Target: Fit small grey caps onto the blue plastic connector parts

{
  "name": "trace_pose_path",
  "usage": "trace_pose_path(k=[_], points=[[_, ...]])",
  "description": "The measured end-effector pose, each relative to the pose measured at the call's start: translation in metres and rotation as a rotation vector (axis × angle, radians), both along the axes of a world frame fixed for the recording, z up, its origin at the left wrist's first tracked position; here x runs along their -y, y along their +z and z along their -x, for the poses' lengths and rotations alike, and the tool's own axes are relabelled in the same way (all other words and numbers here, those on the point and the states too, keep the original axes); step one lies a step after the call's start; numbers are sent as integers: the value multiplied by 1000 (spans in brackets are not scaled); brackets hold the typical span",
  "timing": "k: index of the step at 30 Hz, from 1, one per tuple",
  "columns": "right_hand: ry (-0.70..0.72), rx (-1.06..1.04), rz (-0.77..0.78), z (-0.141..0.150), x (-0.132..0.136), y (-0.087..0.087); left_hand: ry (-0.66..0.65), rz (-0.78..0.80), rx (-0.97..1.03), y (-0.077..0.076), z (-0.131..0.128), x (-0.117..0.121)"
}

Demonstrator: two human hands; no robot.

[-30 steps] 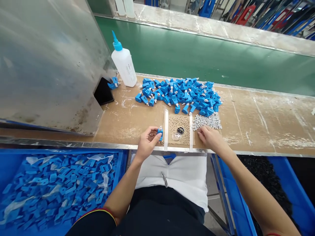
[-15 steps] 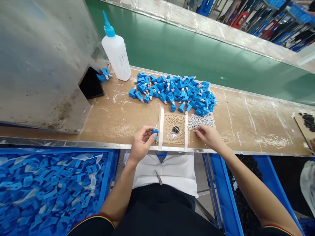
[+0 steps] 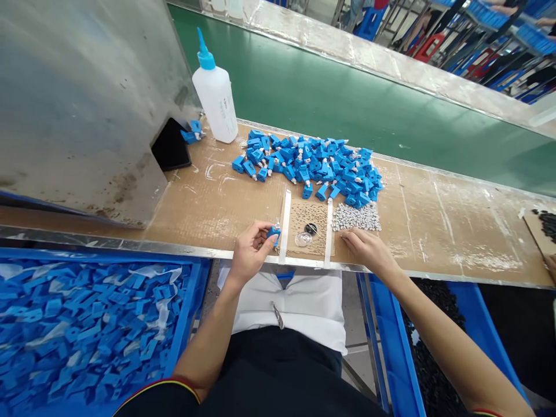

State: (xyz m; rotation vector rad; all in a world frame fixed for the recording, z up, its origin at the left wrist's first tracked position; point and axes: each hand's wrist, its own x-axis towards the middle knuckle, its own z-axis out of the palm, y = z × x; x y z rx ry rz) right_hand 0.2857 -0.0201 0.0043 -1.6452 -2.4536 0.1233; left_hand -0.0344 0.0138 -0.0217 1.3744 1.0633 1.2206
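Observation:
My left hand (image 3: 251, 252) pinches a small blue plastic block (image 3: 274, 233) between thumb and fingers, its pale tip pointing up, just left of a white tape strip. At the near left edge of a pile of tiny grey pieces (image 3: 357, 216), my right hand (image 3: 367, 249) has its fingers drawn together over the cardboard. Whatever sits in those fingertips is too small to make out. Between the hands are a small black round dish (image 3: 311, 229) with a thin stick across it and a clear round lid (image 3: 303, 239).
Behind the hands lies a heap of blue blocks with pale tips (image 3: 313, 165). A white squeeze bottle (image 3: 216, 101) and a black phone (image 3: 171, 146) stand by the metal box (image 3: 82, 110). Blue crates hold blue parts (image 3: 87, 330) and black parts (image 3: 434, 341) below the bench.
My right fingertips have drawn slightly toward me, away from the grey pieces. My left hand keeps its hold on the blue block. The camera view has shifted a little.

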Motion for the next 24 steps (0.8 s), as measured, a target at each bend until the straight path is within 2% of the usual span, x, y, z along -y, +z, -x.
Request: trace_pose_path(k=[5, 8, 15, 20, 24], points=[[-353, -232, -79, 19, 14, -8, -1, 5, -1, 1, 0, 0], [-425, -253, -103, 30, 10, -13, -3, 3, -10, 1, 1, 0], [-336, -210, -22, 30, -8, -12, -6, -4, -10, 1, 1, 0], [-222, -143, 65, 20, -9, -1, -7, -7, -7, 1, 1, 0], [-169, -242, 198, 10, -8, 11, -15, -7, -4, 0, 1, 0]])
